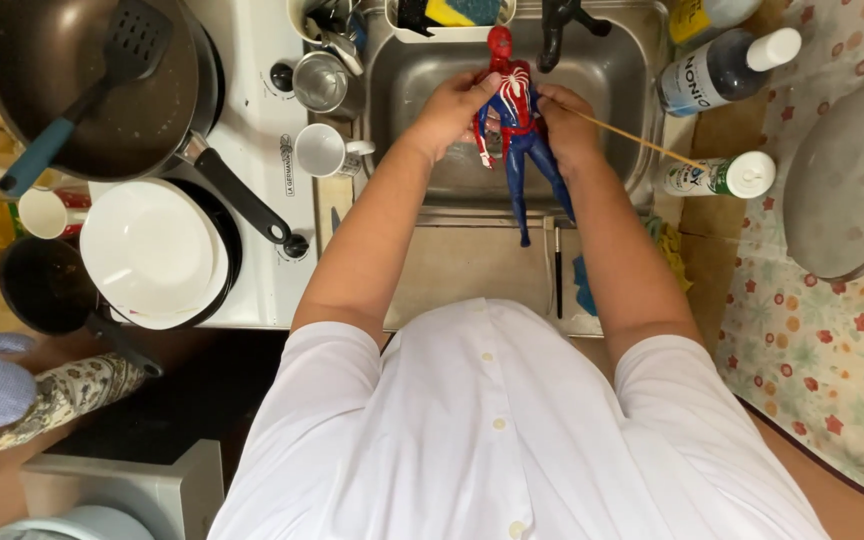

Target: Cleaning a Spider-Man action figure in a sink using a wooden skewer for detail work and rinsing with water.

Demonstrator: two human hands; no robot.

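Observation:
A red and blue action figure (515,125) is held over the steel sink (607,80), head away from me, legs hanging toward the sink's front edge. My left hand (449,110) grips the figure's torso from the left. My right hand (564,120) holds it from the right and also pinches a thin wooden stick (642,143) that runs out to the right over the sink rim.
A white stove to the left carries a dark frying pan (82,90) with a spatula and a stack of white plates (152,250). A white mug (324,150) and metal cup (320,80) stand beside the sink. Two bottles (722,65) lie right, by a grey lid (847,180).

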